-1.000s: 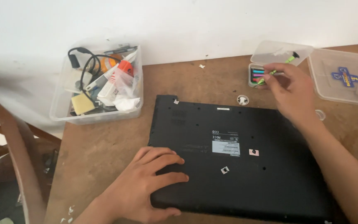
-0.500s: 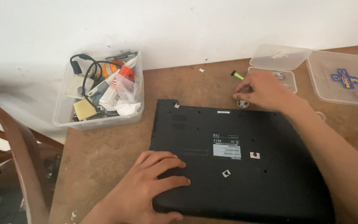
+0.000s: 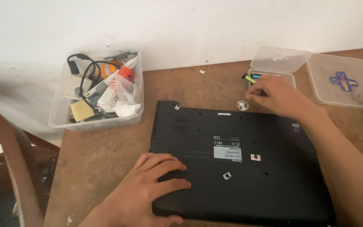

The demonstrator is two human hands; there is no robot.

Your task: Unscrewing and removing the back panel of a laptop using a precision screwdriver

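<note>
On black laptop (image 3: 248, 168), white rectangular label (image 3: 227, 152), left hand (image 3: 148, 193) flat

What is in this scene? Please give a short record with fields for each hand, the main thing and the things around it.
left hand: left hand lies flat on the laptop
right hand: right hand pinches a green tool by the small open box
main thing: black laptop, underside up, on the wooden table
left of it: clear bin with cables and tubes
far right: clear lid
</note>
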